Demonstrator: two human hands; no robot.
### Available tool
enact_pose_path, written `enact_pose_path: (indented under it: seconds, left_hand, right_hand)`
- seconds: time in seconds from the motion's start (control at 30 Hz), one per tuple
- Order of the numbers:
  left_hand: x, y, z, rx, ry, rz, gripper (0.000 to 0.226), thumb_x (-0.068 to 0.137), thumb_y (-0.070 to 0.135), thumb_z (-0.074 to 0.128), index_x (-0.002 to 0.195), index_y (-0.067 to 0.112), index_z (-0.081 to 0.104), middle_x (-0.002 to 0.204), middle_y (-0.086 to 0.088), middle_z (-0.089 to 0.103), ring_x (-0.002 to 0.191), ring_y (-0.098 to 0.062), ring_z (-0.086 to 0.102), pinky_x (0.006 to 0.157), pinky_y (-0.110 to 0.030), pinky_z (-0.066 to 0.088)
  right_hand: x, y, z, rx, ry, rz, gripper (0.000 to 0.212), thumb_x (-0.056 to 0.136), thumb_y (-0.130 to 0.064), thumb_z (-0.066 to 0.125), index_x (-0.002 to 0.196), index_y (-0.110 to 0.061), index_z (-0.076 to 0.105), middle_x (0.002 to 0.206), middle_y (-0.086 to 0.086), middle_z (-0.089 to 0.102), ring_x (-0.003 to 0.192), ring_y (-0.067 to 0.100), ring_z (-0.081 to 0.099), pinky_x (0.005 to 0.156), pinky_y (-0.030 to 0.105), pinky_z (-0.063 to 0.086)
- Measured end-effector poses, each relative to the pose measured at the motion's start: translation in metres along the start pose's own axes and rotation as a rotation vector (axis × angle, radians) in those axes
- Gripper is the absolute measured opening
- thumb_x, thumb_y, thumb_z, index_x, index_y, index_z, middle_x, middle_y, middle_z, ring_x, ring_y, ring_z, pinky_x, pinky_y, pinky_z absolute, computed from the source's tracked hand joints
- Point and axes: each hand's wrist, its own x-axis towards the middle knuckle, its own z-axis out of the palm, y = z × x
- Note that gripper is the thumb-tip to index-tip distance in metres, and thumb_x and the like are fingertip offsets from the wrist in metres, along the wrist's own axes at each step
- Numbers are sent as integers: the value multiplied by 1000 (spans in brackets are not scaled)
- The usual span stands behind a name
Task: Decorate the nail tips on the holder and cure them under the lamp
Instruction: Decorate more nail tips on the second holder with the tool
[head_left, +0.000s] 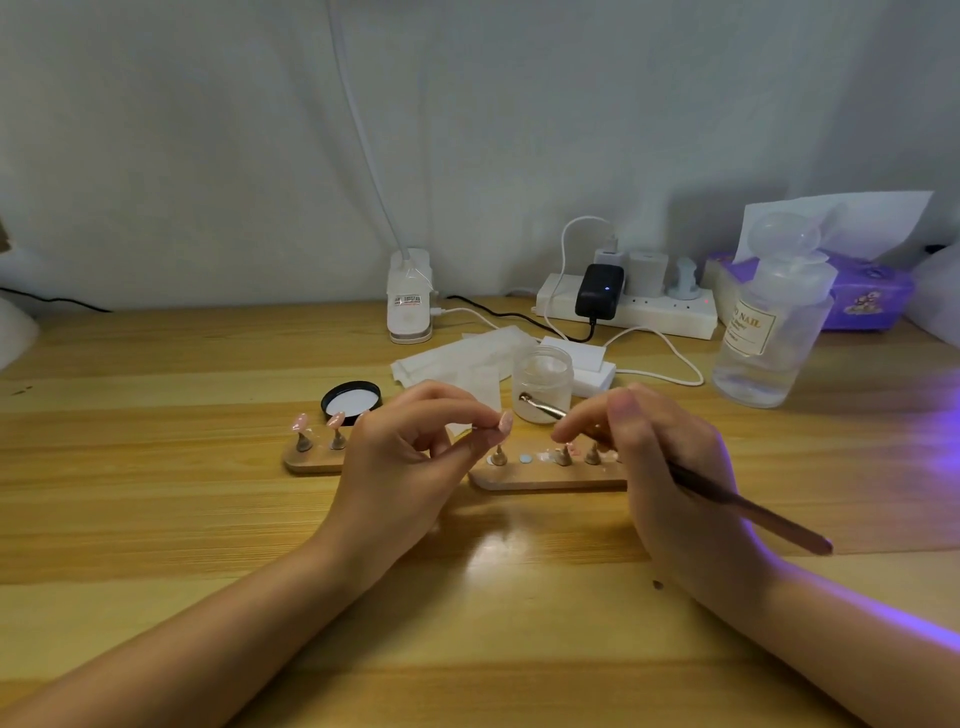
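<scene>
Two bare arms come in from the bottom. No sleeves show on them. The left hand (402, 457) and the right hand (670, 467) wear no gloves or rings. The fingernails look short and plain.

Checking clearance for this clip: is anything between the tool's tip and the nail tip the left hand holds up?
Nothing visible. The tool in the right hand points at the nail tip pinched by the left hand; only open air lies between, with the jar behind.
</scene>
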Motion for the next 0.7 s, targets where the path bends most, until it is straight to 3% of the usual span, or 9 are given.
enact_pose_path:
  seconds: [0.13,0.23,0.33,0.43,0.53,0.7]
  left_hand:
    - [0,-1,0,2,5,3,12,72,19,66,84,19,70,80,8,63,53,-4,45,49,-12,36]
    - [0,0,0,18,2,12,11,73,17,67,83,19,70,80,8,63,54,-4,46,50,-13,37]
    - [0,-1,0,16,-1,9,9,74,15,69,82,16,71,78,7,63,54,-4,46,50,-13,36]
    - [-1,-1,0,29,3,9,9,73,17,68,82,18,70,79,7,64,54,-5,46,49,-14,37]
    - [0,-1,0,19,4,12,13,72,17,67,85,19,69,81,8,63,54,-4,46,50,-12,37]
    - [0,-1,0,21,-6,8,9,74,16,68,82,15,71,78,8,64,54,-4,46,50,-12,36]
  right_hand:
    - [-2,-2,4,-113,-51,-198,45,96,-33,33,74,-14,68,70,-5,63,69,14,56,67,36,42]
    - [-1,-1,2,-51,-40,-57,37,91,-32,35,75,-22,66,73,-15,62,75,6,58,71,32,43]
    - [-1,1,-1,25,-22,73,35,90,-39,33,77,-27,64,77,-11,65,76,9,60,70,34,46]
    - [-1,-3,1,-43,-40,-77,39,94,-37,34,77,-22,66,75,-16,62,74,5,57,70,30,44]
    - [-2,-3,3,-109,-84,-184,37,93,-25,37,76,-14,68,73,-10,61,72,7,56,72,25,40]
    - [-1,1,-2,44,-45,105,37,90,-40,32,78,-26,64,79,-10,65,80,7,60,69,20,45]
